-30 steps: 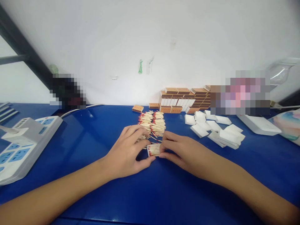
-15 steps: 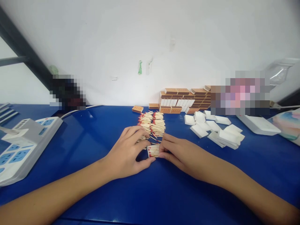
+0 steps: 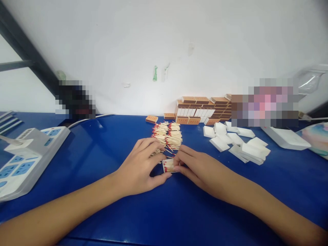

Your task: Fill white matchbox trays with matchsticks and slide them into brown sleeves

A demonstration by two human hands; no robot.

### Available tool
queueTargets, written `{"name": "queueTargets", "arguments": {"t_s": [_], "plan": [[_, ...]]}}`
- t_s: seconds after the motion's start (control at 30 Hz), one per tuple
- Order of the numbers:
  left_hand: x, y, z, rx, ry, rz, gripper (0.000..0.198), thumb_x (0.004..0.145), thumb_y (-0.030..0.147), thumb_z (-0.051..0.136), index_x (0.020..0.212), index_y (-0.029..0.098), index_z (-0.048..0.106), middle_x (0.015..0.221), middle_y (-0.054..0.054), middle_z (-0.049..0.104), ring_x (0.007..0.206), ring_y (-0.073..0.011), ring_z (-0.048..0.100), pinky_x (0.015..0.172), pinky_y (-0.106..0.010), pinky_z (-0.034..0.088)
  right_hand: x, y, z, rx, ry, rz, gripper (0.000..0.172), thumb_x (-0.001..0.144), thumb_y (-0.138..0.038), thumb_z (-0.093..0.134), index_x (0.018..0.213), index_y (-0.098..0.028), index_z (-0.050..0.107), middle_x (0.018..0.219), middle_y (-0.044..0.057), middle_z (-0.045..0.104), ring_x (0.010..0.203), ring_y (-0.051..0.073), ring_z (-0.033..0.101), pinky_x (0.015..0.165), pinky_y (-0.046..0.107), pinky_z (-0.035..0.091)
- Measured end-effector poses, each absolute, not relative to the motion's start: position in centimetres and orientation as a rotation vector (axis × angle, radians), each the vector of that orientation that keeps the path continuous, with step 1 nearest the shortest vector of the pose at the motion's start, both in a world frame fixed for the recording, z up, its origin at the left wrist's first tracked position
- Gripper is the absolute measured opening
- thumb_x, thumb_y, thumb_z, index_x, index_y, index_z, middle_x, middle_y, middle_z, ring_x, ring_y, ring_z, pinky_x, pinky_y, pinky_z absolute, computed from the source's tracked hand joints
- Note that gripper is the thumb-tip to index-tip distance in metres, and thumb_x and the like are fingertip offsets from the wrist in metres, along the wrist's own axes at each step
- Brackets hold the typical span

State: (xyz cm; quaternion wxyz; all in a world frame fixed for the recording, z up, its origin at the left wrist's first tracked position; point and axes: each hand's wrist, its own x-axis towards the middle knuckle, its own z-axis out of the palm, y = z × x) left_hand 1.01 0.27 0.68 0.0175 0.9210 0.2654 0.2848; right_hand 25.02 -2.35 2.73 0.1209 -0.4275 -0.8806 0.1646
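A small white tray of matches [image 3: 168, 165] lies on the blue table [image 3: 164, 212], its red match heads toward the left. My left hand [image 3: 140, 169] curls round its left end, thumb under and fingers above. My right hand [image 3: 198, 167] pinches its right end with closed fingers. Just behind both hands lies a loose pile of red-tipped matches [image 3: 167, 136]; my left fingertips touch its near edge.
Stacked brown matchboxes [image 3: 202, 109] stand against the white wall. Several white inner trays [image 3: 235, 141] lie scattered at the right. A white and blue power strip [image 3: 24, 157] sits at the left edge. A flat white box [image 3: 285, 138] lies far right.
My right hand has slid a little left over the tray, covering more of it. The left hand has stayed in place.
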Motion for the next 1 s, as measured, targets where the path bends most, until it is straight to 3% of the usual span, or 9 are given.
{"name": "queueTargets", "arguments": {"t_s": [0.23, 0.47, 0.73, 1.0], "plan": [[0.98, 0.24, 0.72, 2.872, 0.823, 0.89, 0.027, 0.094, 0.041, 0.073, 0.109, 0.018, 0.071, 0.124, -0.012, 0.069, 0.127, -0.0313, 0.058, 0.108, -0.051, 0.046, 25.63, -2.1, 2.46, -1.122, -2.554, 0.381, 0.023, 0.106, -0.013, 0.047, 0.112, -0.021, 0.068, 0.103, 0.007, 0.061, 0.08, 0.018, 0.066, 0.073, 0.031, 0.054], [1.0, 0.25, 0.78, 2.869, 0.803, 0.91, 0.025, 0.093, 0.039, 0.074, 0.107, 0.019, 0.071, 0.12, -0.011, 0.07, 0.126, -0.0313, 0.058, 0.109, -0.051, 0.046, 25.11, -2.25, 2.13, -1.218, -2.55, 0.362, 0.014, 0.104, -0.018, 0.056, 0.102, -0.018, 0.07, 0.1, 0.006, 0.062, 0.079, 0.018, 0.066, 0.069, 0.032, 0.052], [0.92, 0.09, 0.71, 2.879, 0.782, 0.903, 0.027, 0.094, 0.04, 0.073, 0.11, 0.018, 0.071, 0.123, -0.012, 0.07, 0.127, -0.0311, 0.058, 0.109, -0.051, 0.046, 24.92, -2.22, 2.33, -1.259, -2.503, 0.477, 0.016, 0.104, -0.026, 0.06, 0.094, -0.019, 0.07, 0.099, 0.005, 0.064, 0.08, 0.018, 0.066, 0.071, 0.032, 0.054], [0.93, 0.21, 0.59, 2.863, 0.751, 0.916, 0.027, 0.092, 0.038, 0.075, 0.111, 0.019, 0.07, 0.122, -0.011, 0.07, 0.127, -0.0305, 0.059, 0.108, -0.05, 0.047, 25.15, -2.2, 2.3, -1.265, -2.525, 0.338, 0.009, 0.101, -0.021, 0.064, 0.093, -0.02, 0.068, 0.096, 0.004, 0.066, 0.079, 0.018, 0.067, 0.068, 0.03, 0.052]]}}
